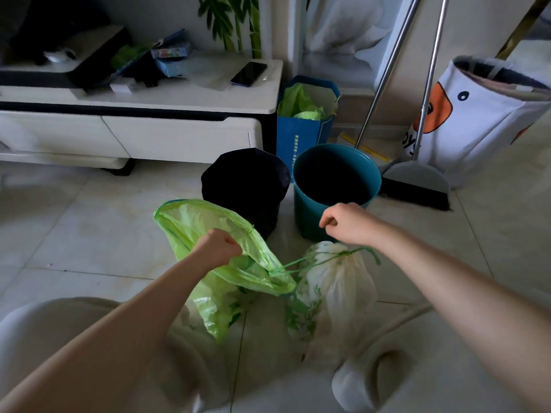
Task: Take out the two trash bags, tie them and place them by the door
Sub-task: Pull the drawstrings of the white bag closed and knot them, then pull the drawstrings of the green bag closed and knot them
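The step in hand looks like closing the green trash bag (226, 263) by its drawstring (316, 260). To do it well, I would judge that the two hands should pull apart steadily along one line, so the mouth gathers evenly instead of bunching on one side. The left should keep a firm hold of the rim while the right draws the cord out and away. Once the neck is tight, the loose cord can be looped and knotted close to the plastic.

The green trash bag sits on the tiled floor (89, 234) in front of the black bin (244, 186) and the teal bin (337, 186). Its mouth is still partly open at the upper left. The white trash bag (337, 287) lies just beside it to the right, touching it, with its neck already gathered.

The left hand (219, 248) is curled into a fist around the green rim, so the bag hangs directly under and around it. The right hand (346, 223) is also curled, held above the white bag and in front of the teal bin. It seems to be pinching the thin green cord, though the cord is too fine and the fingers too hidden to be sure. The cord runs from the gathered corner of the green bag, across the white bag's top, toward that hand.
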`<state>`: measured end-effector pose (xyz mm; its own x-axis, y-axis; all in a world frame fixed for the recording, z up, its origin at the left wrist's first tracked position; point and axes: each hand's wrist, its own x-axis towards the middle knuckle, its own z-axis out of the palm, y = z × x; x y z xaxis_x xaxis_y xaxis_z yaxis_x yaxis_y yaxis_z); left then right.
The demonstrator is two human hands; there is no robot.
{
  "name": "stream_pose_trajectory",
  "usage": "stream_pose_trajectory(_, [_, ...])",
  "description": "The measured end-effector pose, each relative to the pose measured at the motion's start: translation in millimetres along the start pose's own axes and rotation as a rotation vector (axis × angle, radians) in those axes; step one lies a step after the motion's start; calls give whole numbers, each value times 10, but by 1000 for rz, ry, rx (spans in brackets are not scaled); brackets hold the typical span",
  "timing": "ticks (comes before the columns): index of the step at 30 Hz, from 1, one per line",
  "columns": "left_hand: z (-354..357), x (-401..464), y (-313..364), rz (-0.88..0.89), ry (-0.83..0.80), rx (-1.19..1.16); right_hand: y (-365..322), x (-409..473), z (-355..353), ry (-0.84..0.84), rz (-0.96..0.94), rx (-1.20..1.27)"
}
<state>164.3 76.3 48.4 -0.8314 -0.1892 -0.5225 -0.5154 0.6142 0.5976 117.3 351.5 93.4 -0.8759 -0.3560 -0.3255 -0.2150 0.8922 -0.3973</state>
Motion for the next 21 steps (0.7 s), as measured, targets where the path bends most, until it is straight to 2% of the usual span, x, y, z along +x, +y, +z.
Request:
stream_pose_trajectory(5, [-353, 161, -336, -120, 109, 62, -224, 307, 280, -84, -57, -44])
stream_pose_trajectory(10, [-606, 267, -442, -155, 316, 254, -467, 652, 599, -140, -68, -14])
stream_pose_trajectory(15, [-757, 429, -427, -72, 570, 6, -590, 884, 907, -318, -4, -140])
stream_pose_trajectory(17, [-846, 518, -445, -1, 691, -3, -586, 911, 924, -369, 25, -189])
stream_pose_trajectory(19, [-928, 633, -476, 47, 688, 27, -554, 920, 953, -398, 35, -206])
stream_pose_trajectory(21, [-968, 748, -518, 65, 574, 95, -531, 930, 1009, -452, 25, -209])
